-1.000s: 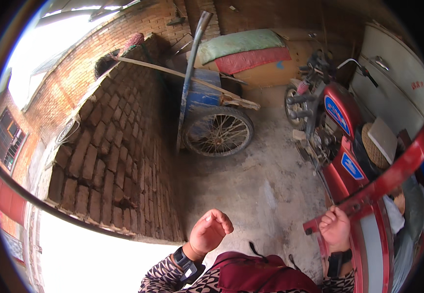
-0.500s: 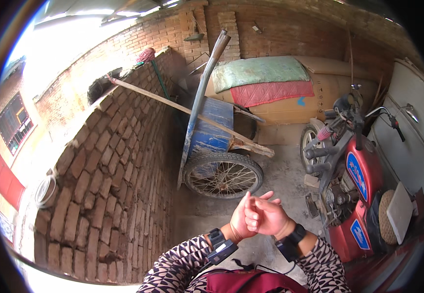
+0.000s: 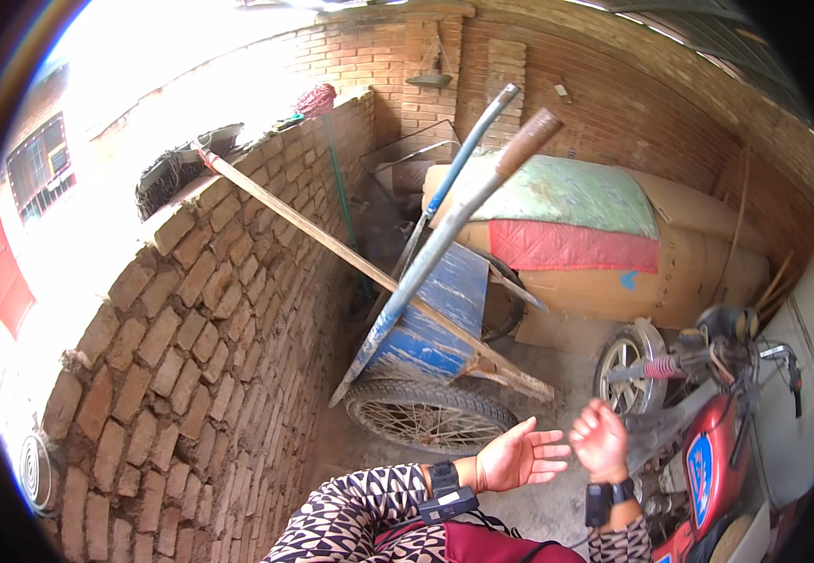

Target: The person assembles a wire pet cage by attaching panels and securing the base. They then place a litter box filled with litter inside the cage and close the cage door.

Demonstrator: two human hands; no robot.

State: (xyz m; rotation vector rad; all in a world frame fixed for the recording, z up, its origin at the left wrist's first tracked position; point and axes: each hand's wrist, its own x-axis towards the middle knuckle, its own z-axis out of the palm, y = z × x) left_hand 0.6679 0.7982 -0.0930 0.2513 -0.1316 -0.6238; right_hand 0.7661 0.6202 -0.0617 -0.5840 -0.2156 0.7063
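Observation:
My left hand point(image 3: 522, 455) is open, palm turned up, its fingers stretched toward the right; nothing lies in it. Close beside it, my right hand point(image 3: 600, 439) is raised with its fingers loosely bent and a little blurred, and I see no object in it. The two hands are apart. Both wrists carry black bands, and a small dark device point(image 3: 448, 505) sits at the left one. Beyond the hands is a blue two-wheeled handcart point(image 3: 435, 314), its spoked wheel point(image 3: 430, 415) nearest my left hand. A red motorcycle point(image 3: 713, 460) stands to the right of my right hand.
A rough brick wall point(image 3: 182, 375) runs along the left. A long wooden-handled broom point(image 3: 299, 225) leans across the wall and cart, whose shafts point up. Behind lies a large cardboard-wrapped bundle point(image 3: 707, 267) under green point(image 3: 566, 192) and red point(image 3: 571, 246) quilted covers.
My hands were clasped together and have come apart, the left opening palm up, the right lifting to the right. The view has shifted, showing the cart's shafts and broom head more fully.

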